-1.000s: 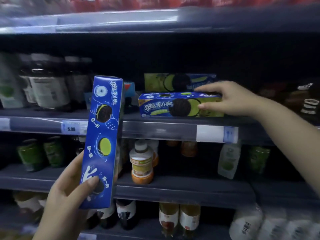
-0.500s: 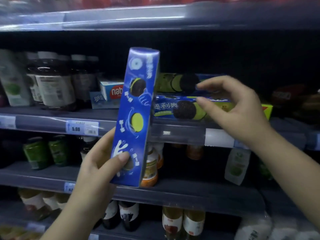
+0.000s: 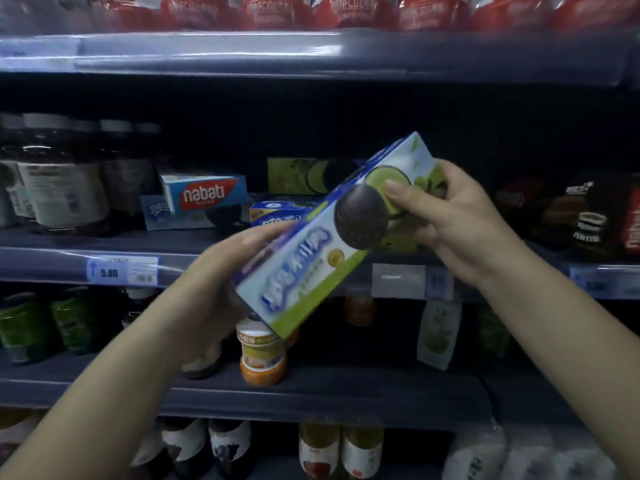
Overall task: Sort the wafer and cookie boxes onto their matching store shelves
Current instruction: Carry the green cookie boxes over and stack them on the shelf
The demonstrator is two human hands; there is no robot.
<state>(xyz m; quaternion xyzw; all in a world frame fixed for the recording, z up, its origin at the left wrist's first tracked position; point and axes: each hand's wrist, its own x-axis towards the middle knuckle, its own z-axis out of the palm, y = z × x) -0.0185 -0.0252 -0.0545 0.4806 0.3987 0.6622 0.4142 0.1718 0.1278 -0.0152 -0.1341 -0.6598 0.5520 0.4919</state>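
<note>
A long blue-and-green cookie box point(image 3: 325, 244) hangs tilted in front of the middle shelf point(image 3: 207, 265), its front face toward me. My left hand point(image 3: 221, 278) grips its lower left end. My right hand point(image 3: 446, 216) grips its upper right end, thumb on the printed cookie. Behind it on the shelf lie another blue cookie box point(image 3: 277, 211) and a green one point(image 3: 304, 176) further back. A white and red nabati wafer box point(image 3: 204, 194) rests on a pale blue box point(image 3: 159, 213) to the left.
Dark jars point(image 3: 62, 174) stand at the shelf's left and dark packs point(image 3: 588, 216) at its right. Red packets point(image 3: 346, 8) line the top shelf. Bottles and an orange-lidded jar point(image 3: 261, 355) fill the lower shelves. A 5.00 price tag point(image 3: 121, 270) marks the shelf edge.
The box went from upright in my left hand to tilted with its front facing me. My right hand left the shelved cookie box and took hold of the held box's upper end.
</note>
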